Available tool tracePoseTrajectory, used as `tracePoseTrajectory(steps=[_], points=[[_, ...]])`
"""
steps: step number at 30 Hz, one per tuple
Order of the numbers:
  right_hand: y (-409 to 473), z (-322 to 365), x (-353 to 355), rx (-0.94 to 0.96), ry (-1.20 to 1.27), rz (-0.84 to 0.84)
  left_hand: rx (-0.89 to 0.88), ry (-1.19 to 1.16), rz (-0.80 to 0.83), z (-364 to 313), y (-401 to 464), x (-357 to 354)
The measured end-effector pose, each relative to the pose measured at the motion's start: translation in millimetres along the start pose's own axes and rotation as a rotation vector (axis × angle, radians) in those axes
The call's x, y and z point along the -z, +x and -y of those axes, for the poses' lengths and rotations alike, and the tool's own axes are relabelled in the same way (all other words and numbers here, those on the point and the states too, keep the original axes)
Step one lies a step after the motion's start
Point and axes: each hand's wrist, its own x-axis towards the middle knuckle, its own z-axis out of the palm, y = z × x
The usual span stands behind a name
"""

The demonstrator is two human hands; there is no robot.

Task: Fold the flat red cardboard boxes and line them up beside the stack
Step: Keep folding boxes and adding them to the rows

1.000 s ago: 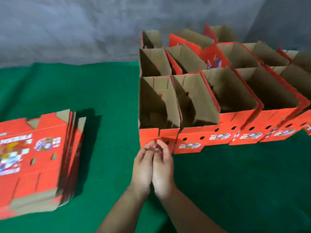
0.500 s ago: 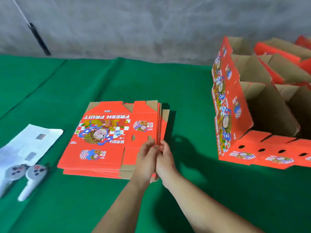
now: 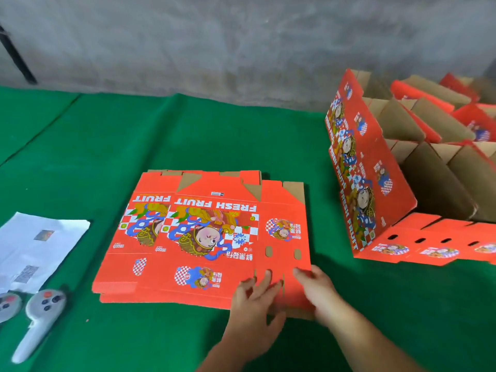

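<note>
Top flat box (image 3: pixel 281 237) now slid right off stack (image 3: pixel 128 264); our left hand (image 3: pixel 255 299) presses flat, right hand (image 3: pixel 319 294) grips its edge; folding next.

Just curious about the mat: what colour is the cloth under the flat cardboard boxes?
Green: the green cloth shows plainly in the head view.

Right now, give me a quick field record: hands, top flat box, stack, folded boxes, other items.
left hand: left hand rests flat, fingers spread, on the top flat red cardboard box
right hand: right hand grips that box's near right corner
top box: lies offset to the right on the stack of flat red boxes
folded boxes: rows of open red cardboard boxes, far right
other: white paper sheet, grey controller, on green cloth
</note>
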Motion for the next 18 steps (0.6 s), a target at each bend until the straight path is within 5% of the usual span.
tracePoseTrajectory(steps=[3,7,10,13,18], points=[[-2.4,-26.6,56.0,0.020,0.205,0.044,0.009,-0.213,-0.170,6.1,-2.0,15.7],[-14.9,-37.2,113.9,0.036,0.475,0.221,0.383,-0.269,-0.511,44.4,11.1,68.2],[-14.7,-41.9,145.4,0.039,0.549,0.260,0.460,-0.595,-0.483,61.2,22.3,102.4],[-13.7,-31.7,166.3,0.032,0.510,0.324,0.350,-0.935,-0.368,53.0,28.5,117.0],[-16.1,22.0,179.5,0.178,0.392,0.105,0.169,-1.118,-0.389,24.5,22.8,118.7]])
